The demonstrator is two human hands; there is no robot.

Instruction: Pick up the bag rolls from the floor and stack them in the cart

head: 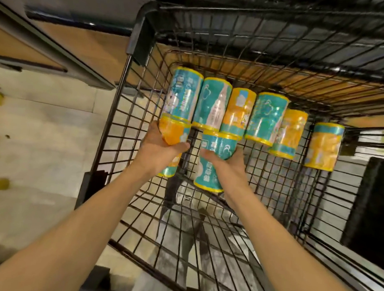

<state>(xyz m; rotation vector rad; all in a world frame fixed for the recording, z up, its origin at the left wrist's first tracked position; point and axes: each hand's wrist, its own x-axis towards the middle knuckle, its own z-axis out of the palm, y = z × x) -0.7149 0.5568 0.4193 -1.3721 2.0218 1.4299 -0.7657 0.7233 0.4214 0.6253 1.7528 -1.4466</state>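
While both arms reach into the cart (130, 110), two rolls are held.
An orange roll (173, 135) is gripped by the left hand (161, 148); at 3 o'clock, a teal roll (218, 147) is gripped by the right hand (228, 167).

Print on the bag rolls (218, 147) is illegible.

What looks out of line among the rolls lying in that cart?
The orange bag roll at the far right lies apart from the other five in the back row of the cart, leaving a gap. The rest lie side by side. The left hand grips an orange roll and the right hand a teal roll.
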